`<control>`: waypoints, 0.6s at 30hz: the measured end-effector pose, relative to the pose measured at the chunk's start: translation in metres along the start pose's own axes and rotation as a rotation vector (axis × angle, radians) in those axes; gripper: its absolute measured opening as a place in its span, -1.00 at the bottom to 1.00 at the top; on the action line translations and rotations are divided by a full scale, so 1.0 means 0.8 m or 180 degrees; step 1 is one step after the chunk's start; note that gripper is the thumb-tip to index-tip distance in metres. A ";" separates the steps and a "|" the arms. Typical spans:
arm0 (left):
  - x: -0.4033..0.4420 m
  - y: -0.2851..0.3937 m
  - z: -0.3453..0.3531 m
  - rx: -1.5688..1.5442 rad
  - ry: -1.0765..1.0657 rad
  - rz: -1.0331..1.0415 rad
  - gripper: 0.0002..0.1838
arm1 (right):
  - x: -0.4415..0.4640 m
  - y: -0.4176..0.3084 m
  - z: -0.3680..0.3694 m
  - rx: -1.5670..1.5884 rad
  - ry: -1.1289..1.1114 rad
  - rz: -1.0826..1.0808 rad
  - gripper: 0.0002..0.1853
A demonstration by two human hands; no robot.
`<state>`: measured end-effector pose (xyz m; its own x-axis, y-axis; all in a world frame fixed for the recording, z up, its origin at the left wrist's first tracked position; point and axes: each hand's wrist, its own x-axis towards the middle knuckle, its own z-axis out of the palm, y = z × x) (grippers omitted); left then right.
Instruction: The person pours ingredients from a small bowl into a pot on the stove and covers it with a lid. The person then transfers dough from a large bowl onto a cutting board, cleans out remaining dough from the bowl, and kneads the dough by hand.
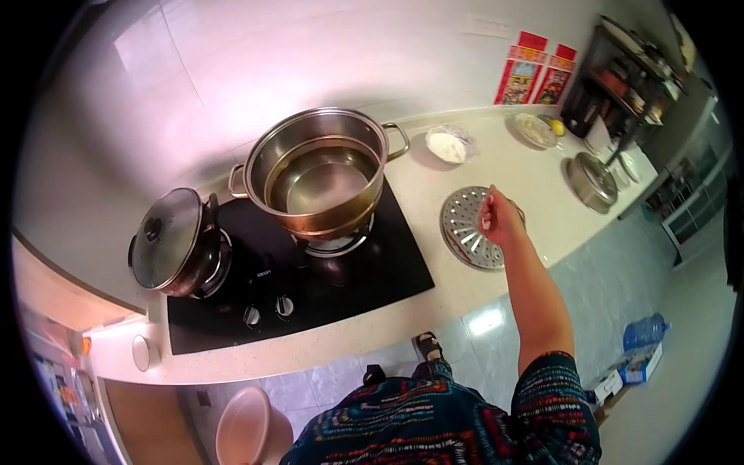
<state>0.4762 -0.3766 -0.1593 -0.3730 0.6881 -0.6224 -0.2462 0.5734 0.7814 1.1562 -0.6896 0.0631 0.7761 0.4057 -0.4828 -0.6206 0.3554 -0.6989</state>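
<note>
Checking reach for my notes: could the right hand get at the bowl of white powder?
Probably yes: between the right hand and the bowl, only the perforated plate and counter show.

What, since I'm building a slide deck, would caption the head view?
Right hand over a perforated metal plate, with a large open pot on the stove.

– What stands on the stove (387,263)?
– The open pot (353,215), and to its left the covered pot (200,262).
– And to the right of the stove?
– There lies the steamer plate (463,221), on the counter (504,151). Behind it is the bowl (436,156); further right, the dish (539,144).
– And below?
– On the floor, before the counter, is the basin (242,426).
</note>
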 end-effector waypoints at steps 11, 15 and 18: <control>-0.233 -0.088 -0.155 -0.0796 0.1849 0.0240 -0.48 | 0.281 -0.042 -0.019 -0.0400 -0.0014 0.1291 -0.53; -0.324 -0.135 -0.199 -0.1085 0.2354 0.0276 -0.48 | 0.308 -0.039 -0.013 -0.0483 -0.0084 0.1530 -0.57; -0.378 -0.165 -0.235 -0.1367 0.2592 0.0357 -0.47 | 0.327 -0.033 -0.019 -0.0535 -0.0195 0.1253 -0.68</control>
<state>0.4532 -0.7439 -0.0661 -0.8881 0.1116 -0.4460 -0.4202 0.1965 0.8859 1.3772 -0.6055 -0.0524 0.4725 0.5340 -0.7012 -0.8373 0.0236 -0.5462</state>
